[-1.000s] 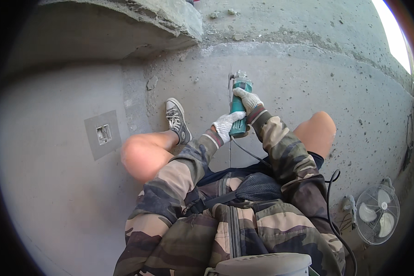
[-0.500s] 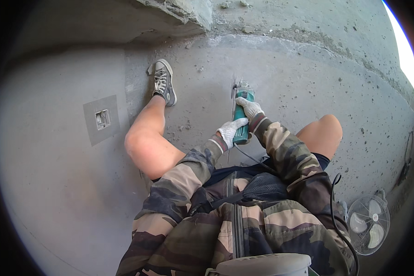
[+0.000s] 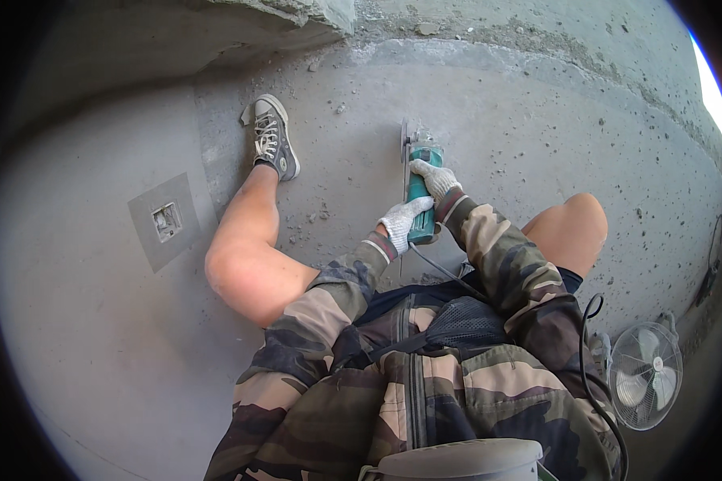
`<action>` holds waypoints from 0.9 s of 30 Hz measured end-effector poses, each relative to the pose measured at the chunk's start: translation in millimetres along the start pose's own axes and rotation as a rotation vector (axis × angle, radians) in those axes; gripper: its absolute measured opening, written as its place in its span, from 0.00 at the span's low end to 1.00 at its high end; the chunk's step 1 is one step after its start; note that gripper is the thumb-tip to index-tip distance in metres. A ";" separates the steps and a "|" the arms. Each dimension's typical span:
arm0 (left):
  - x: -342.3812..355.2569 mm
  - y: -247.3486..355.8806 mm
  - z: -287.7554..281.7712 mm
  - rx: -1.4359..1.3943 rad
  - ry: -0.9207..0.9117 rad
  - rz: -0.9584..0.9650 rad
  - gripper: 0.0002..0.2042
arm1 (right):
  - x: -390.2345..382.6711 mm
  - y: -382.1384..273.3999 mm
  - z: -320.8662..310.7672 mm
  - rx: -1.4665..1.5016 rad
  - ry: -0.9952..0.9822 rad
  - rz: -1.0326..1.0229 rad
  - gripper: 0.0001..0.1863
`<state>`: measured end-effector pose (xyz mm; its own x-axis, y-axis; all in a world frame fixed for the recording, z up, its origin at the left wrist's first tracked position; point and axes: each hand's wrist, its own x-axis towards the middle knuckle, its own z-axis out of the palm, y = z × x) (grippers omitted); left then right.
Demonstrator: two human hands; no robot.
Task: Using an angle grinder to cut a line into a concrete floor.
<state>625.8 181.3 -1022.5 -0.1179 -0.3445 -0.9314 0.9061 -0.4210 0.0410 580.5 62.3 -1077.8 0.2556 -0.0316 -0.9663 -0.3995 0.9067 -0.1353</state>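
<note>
With both gloved hands I hold a teal angle grinder (image 3: 419, 189) low over the grey concrete floor between my legs. My right hand (image 3: 436, 179) wraps round its front part, just behind the head. Around the rear of the body, my left hand (image 3: 407, 222) is closed. A thin cutting disc (image 3: 404, 141) stands upright on the left side of the grinder's head, at the floor; whether it touches is hard to tell. A narrow straight line runs along the floor from the disc back toward me. The grey power cord (image 3: 441, 268) leaves the grinder's rear and passes under my right forearm.
A sneaker (image 3: 273, 140) on my left foot stands beside a wall with a recessed square box (image 3: 167, 221). A rough concrete ledge (image 3: 297, 24) juts out at the far left. Behind right are a fan (image 3: 644, 377) and a black cable (image 3: 586, 353). Grit (image 3: 341, 108) dots the floor.
The view has shifted slightly, so the far floor and ledge sit higher in it. The cutting disc shows more plainly. Both hands keep the same hold on the grinder.
</note>
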 end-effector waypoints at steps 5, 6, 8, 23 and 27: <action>2.7 4.0 -1.2 0.008 0.002 -0.026 0.17 | -1.5 -3.3 2.9 0.005 0.035 0.015 0.23; 2.7 4.3 1.0 0.005 0.004 -0.038 0.17 | -2.9 -4.5 2.7 0.019 0.035 0.001 0.24; 3.9 6.4 5.8 0.006 0.013 -0.037 0.16 | -4.2 -10.4 2.0 0.005 0.049 -0.002 0.24; 9.8 12.4 22.9 -0.012 0.025 -0.049 0.15 | 4.2 -23.9 -8.3 -0.082 0.103 -0.022 0.25; 13.6 12.7 24.3 -0.035 0.037 -0.044 0.15 | 4.3 -28.1 -8.1 -0.055 0.078 -0.038 0.26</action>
<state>625.8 150.8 -1025.9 -0.1432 -0.2952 -0.9447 0.9143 -0.4049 -0.0120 585.7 33.3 -1079.9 0.2034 -0.1004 -0.9739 -0.4387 0.8800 -0.1823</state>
